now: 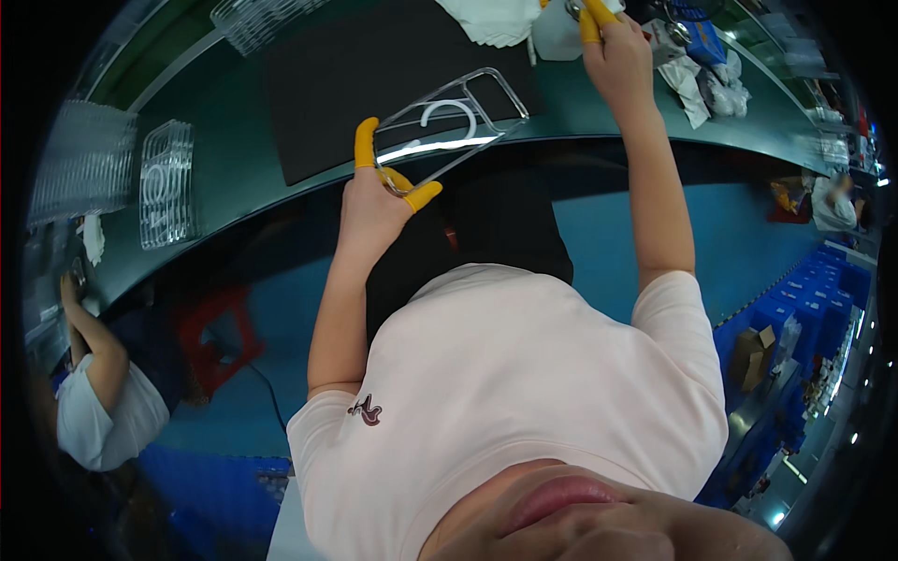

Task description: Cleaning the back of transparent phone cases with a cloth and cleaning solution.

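Note:
My left hand [379,192], with yellow finger cots on, grips the lower left end of a clear phone case [472,150]. The case is held tilted over the table's near edge, and a white ring [472,117] marks its back. At the top edge my right hand [617,47] reaches out, its yellow-tipped fingers stretched toward the metal top of a translucent white bottle [558,35]. Those fingertips appear to touch the bottle top; the picture's edge cuts off part of the hand.
A black mat [318,112] covers part of the green table [234,196]. White cloths [496,19] lie at the back. More clear cases [166,182] stand stacked on the left, near another person [112,402]. Crumpled plastic [725,93] and a blue box [703,42] sit at right.

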A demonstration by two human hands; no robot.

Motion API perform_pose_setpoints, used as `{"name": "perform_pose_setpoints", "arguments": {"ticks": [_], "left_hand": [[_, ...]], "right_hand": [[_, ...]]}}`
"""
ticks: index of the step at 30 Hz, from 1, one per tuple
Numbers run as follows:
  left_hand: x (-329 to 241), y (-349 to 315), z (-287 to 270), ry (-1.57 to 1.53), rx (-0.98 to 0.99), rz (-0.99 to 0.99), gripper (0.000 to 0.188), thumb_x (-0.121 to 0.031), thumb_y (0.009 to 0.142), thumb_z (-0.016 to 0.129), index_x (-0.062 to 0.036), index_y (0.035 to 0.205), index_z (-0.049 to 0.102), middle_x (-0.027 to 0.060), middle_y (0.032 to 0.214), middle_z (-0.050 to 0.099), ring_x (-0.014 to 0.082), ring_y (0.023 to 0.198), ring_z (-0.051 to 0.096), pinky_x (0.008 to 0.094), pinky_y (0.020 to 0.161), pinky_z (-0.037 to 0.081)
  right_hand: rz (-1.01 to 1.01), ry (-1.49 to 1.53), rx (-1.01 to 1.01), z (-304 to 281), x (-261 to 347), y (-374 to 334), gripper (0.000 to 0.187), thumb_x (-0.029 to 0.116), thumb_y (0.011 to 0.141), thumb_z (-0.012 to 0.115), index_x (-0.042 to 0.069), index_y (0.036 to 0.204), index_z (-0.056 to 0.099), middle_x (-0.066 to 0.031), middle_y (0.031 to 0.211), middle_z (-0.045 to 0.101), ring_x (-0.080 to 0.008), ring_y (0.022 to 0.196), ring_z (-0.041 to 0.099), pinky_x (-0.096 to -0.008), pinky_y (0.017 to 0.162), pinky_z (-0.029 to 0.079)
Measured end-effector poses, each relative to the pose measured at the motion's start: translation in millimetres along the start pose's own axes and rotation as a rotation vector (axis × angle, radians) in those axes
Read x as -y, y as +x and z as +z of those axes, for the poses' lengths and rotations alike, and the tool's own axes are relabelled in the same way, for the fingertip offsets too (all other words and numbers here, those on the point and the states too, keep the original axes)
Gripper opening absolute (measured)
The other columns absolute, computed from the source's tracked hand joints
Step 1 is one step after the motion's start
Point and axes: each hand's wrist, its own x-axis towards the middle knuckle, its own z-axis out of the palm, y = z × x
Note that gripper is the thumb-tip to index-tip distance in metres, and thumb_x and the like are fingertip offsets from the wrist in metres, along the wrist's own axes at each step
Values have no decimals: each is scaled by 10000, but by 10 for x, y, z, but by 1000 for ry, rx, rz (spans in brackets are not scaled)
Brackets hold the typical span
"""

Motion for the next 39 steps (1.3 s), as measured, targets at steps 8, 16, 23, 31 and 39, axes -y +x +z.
{"name": "perform_pose_setpoints", "arguments": {"ticks": [8, 16, 23, 31, 39], "left_hand": [[136, -61, 131, -140, -57, 36, 773, -154, 620, 789, -10, 1237, 345, 65, 663, 565, 128, 561, 538, 246, 623, 474], [227, 10, 213, -274, -134, 193, 842, -133, 609, 797, -21, 1270, 289, 17, 606, 507, 61, 506, 449, 197, 532, 414], [358, 109, 355, -332, -227, 330, 808, -154, 633, 784, -26, 1264, 298, 16, 568, 513, 57, 504, 487, 199, 540, 429], [213, -1, 209, -222, -56, 119, 805, -110, 636, 773, -30, 1270, 283, 39, 639, 560, 73, 528, 529, 210, 571, 469], [194, 30, 201, -230, -97, 164, 840, -115, 605, 797, -7, 1276, 302, 11, 515, 450, 57, 434, 399, 180, 494, 413]], "right_hand": [[-214, 25, -81, 139, 439, -378, 187, 63, 735, 612, -31, 896, 613, -176, 852, 627, -289, 855, 611, -352, 721, 497], [-308, 474, 447, 127, 1308, -1012, 216, 10, 587, 603, -8, 802, 616, -110, 735, 624, -240, 776, 625, -367, 846, 462], [-323, 405, 356, 342, 1494, -941, 219, 53, 583, 609, -18, 791, 604, -128, 653, 600, -267, 703, 620, -390, 832, 460], [-181, 224, 403, 353, 1162, -896, 131, 28, 569, 603, -23, 690, 609, -153, 702, 613, -273, 734, 616, -404, 824, 443], [-274, 283, 336, -64, 871, -1143, 189, -2, 517, 596, -15, 706, 607, -116, 678, 611, -246, 688, 627, -389, 799, 488]]}}
